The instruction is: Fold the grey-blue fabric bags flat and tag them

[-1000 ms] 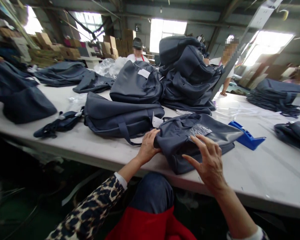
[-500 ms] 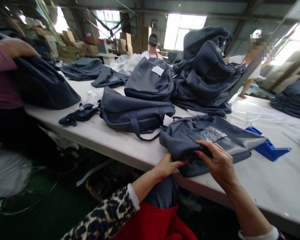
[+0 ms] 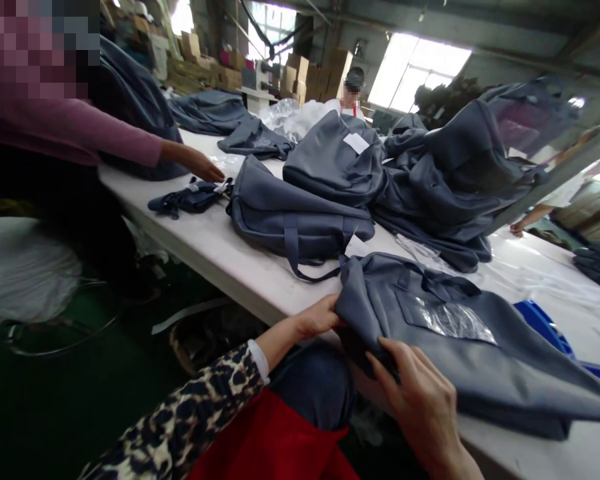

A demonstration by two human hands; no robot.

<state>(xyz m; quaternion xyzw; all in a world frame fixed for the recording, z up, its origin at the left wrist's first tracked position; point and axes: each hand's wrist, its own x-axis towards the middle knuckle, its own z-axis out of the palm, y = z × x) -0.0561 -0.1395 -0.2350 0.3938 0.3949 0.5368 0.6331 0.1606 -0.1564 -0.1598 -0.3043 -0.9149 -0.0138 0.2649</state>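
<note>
Navy bag [image 3: 475,363] is gripped by the left hand [image 3: 317,318] and right hand [image 3: 423,393].

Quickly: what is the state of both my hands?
Left hand: at one end of the dark blue bag, fingertips hidden; grip cannot be told.
Right hand: partly closed, seems to pinch the bag's near edge.

Room on tbl [image 3: 225,257] L-front; held bag [image 3: 495,373] blocks R.

Bare L hand [image 3: 319,317]: fingertips hidden by slate-blue leathery bag [image 3: 485,365], its tip cut off @ 4 o'clock; bright-blue plastic gadget [image 3: 546,325] behind it part-hidden. White paper tag [image 3: 356,143], 1 o'clock, too sm. to read from here.
</note>
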